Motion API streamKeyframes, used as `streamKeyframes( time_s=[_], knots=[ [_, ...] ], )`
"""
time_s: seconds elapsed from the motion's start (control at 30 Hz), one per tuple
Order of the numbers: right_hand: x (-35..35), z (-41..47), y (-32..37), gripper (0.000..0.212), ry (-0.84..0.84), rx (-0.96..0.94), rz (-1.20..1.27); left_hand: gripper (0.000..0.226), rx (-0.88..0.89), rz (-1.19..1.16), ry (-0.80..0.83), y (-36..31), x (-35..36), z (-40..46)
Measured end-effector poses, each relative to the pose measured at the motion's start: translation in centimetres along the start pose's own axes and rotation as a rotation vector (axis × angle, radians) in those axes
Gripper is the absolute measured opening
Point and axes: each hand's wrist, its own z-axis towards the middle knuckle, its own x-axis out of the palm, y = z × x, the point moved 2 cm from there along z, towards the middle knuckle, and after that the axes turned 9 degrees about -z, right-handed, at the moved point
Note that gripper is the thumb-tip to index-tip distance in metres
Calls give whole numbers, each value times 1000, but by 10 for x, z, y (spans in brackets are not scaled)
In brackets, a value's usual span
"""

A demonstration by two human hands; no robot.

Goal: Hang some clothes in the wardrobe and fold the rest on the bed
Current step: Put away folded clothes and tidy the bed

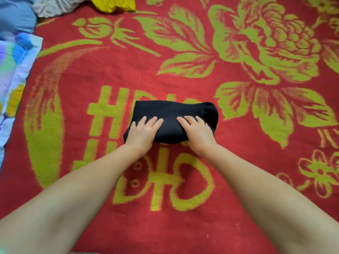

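Observation:
A black garment (170, 110), folded into a compact bundle, lies in the middle of the bed on a red blanket with green flowers (183, 43). My left hand (142, 132) rests flat on the bundle's near left part, fingers spread a little. My right hand (197, 133) lies flat on its near right part, fingers pointing up and left. Both palms press on the cloth; neither hand grips it. The near edge of the bundle is hidden under my hands.
A yellow garment (113, 4) lies at the top edge, with grey cloth (53, 7) and blue cloth (16, 15) to its left. A pastel patterned sheet (12, 74) runs along the left side. Red blanket extends to the right and toward me.

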Motion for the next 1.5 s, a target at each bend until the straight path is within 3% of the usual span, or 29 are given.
streamKeyframes(
  time_s=[0.37, 0.67, 0.93, 1.27, 1.5],
  knots=[
    [-98, -67, 33, 79, -83, -176, -99, 81, -100, 136, -130, -15, -88, -101],
    [-133, -174, 89, 86, -96, -552, -252, 79, -384, 45, -243, -44, -90, -275],
    [-140, -265, 207, 82, -157, -901, -419, 83, -725, -52, -306, -39, -69, -450],
    [-68, -475, 422, 81, -156, -1338, -594, 83, -1167, -202, -357, -39, 31, -752],
    [28, -661, 534, 83, -49, -1599, -608, 85, -1399, -239, -244, -83, 116, -969]
  ],
)
